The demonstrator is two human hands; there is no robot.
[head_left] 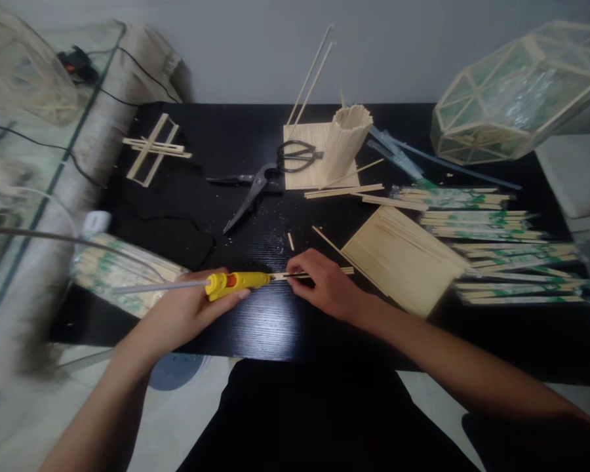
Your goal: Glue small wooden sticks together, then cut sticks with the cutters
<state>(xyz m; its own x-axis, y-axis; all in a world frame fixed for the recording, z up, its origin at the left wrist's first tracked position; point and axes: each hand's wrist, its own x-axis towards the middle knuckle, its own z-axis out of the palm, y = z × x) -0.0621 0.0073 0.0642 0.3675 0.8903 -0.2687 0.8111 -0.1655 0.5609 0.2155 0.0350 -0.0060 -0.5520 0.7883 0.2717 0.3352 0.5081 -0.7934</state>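
My left hand (196, 305) is wrapped round a yellow hot glue gun (238, 283), with a pale glue stick (162, 286) poking out of its back end. The gun's nozzle points right and meets the near end of some thin wooden sticks (347, 270). Those sticks are pinched in the closed fingers of my right hand (324, 285), just above the black table. How many sticks I hold is partly hidden by the fingers. A short bit of stick (290, 241) lies just beyond my right hand.
Open black-handled scissors (255, 187) lie behind my hands. Beyond stands a wooden stick cylinder (347, 144) on a square base. A flat stick panel (408, 262) and wrapped chopsticks (491, 226) are on the right. Crossed stick frames (157, 149) sit at the back left; a cord crosses the left side.
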